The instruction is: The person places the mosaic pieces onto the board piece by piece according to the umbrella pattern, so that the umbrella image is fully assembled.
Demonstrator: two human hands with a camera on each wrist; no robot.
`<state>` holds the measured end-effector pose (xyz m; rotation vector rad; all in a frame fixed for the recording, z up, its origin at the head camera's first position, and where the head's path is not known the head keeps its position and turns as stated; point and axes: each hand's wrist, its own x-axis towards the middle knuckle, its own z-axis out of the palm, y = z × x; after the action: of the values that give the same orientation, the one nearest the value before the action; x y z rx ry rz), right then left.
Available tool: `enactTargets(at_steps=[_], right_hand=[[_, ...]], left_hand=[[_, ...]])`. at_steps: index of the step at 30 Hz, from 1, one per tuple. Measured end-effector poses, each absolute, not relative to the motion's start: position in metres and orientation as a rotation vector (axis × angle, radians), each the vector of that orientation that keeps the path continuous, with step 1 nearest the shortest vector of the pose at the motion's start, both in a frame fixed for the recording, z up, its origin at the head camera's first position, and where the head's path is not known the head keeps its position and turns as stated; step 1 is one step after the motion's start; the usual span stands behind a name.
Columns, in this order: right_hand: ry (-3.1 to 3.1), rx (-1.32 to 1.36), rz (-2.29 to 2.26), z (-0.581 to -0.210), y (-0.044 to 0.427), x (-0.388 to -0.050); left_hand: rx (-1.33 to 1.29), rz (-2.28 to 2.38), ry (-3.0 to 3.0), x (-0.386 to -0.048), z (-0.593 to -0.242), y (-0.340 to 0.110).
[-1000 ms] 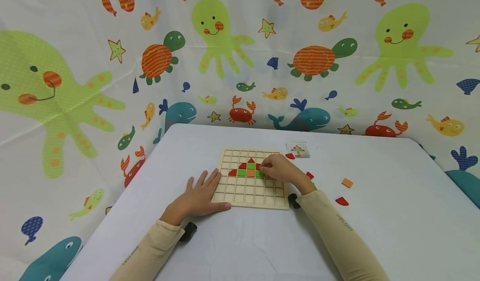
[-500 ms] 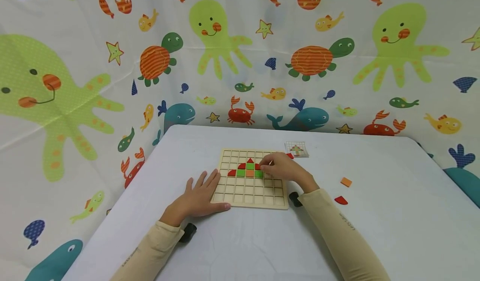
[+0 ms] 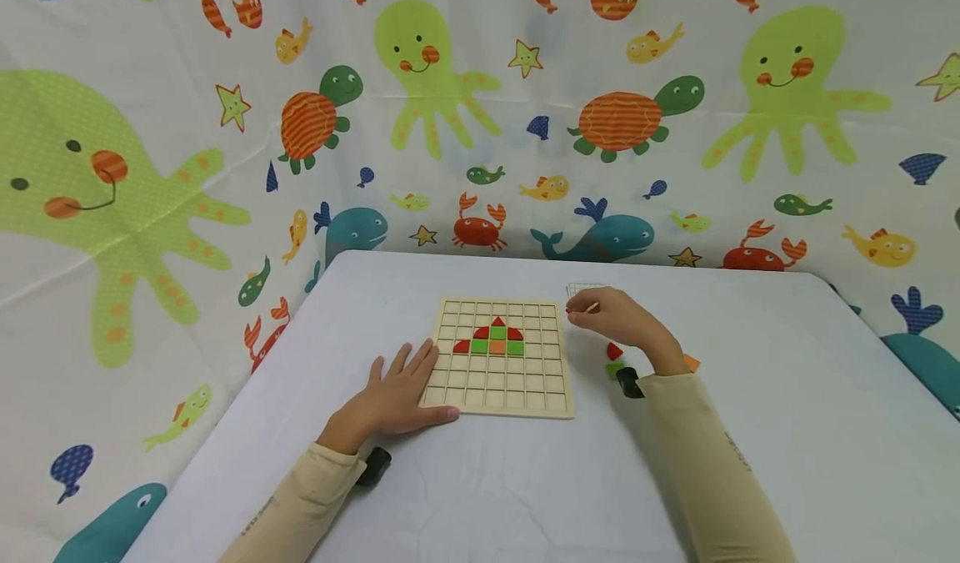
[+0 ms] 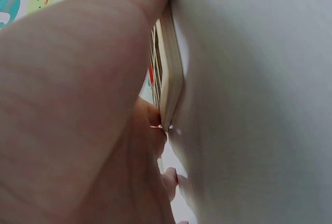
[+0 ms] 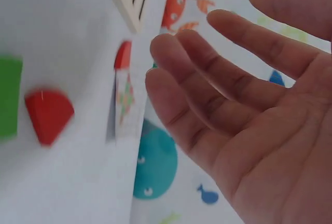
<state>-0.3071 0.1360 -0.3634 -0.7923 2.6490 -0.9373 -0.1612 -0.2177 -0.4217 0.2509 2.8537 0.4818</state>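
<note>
The wooden grid board point(image 3: 498, 388) lies flat, with red, green and orange pieces set in its upper middle rows, a red triangle point(image 3: 498, 322) on top. My left hand point(image 3: 390, 392) rests with spread fingers on the board's left edge; in the left wrist view the board's side point(image 4: 171, 68) shows beside the hand. Past the board's right edge hovers my right hand point(image 3: 618, 317), over a red piece and the pattern card point(image 3: 588, 286). In the right wrist view this hand point(image 5: 249, 105) has loosely bent fingers holding nothing, apart from the red piece point(image 5: 123, 55) by the card point(image 5: 126, 99).
A red piece point(image 3: 614, 351) and a green piece point(image 3: 615, 369) lie right of the board, near the black band on the right wrist. An orange piece point(image 3: 692, 363) is partly hidden behind the right forearm. A patterned cloth hangs behind the white table point(image 3: 480, 496).
My right hand has left the board and moved right to the card and red piece. The red piece on the board's right slope is uncovered. My left hand has stayed in place.
</note>
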Motion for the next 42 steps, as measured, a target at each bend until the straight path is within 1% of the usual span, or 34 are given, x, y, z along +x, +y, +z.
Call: enactTargets(at_steps=[10,16,24,29,35,42], right_hand=[[2.698,-0.523,-0.76,-0.351,0.192,-0.309],[2.693,-0.407,-0.728,-0.354,0.224,-0.311],[2.586,-0.233,-0.678,-0.354,0.252,-0.309],[2.59,-0.308,-0.719,-0.352,0.248,-0.308],[2.584,-0.445,-0.826,-0.35,0.222,-0.308],[2.562,-0.488,-0.687,-0.365,0.196,-0.313]], left_hand=[[0.252,0.482,2.851,-0.161,-0.421,-0.217],[0.251,0.485,2.843,-0.161,-0.421,-0.218],[0.254,0.491,2.839,-0.162,-0.421,-0.218],[0.249,0.5,2.838,-0.161,-0.421,-0.221],[0.247,0.507,2.841,-0.16,-0.421,-0.223],[0.271,0.509,2.841,-0.164,-0.423,-0.221]])
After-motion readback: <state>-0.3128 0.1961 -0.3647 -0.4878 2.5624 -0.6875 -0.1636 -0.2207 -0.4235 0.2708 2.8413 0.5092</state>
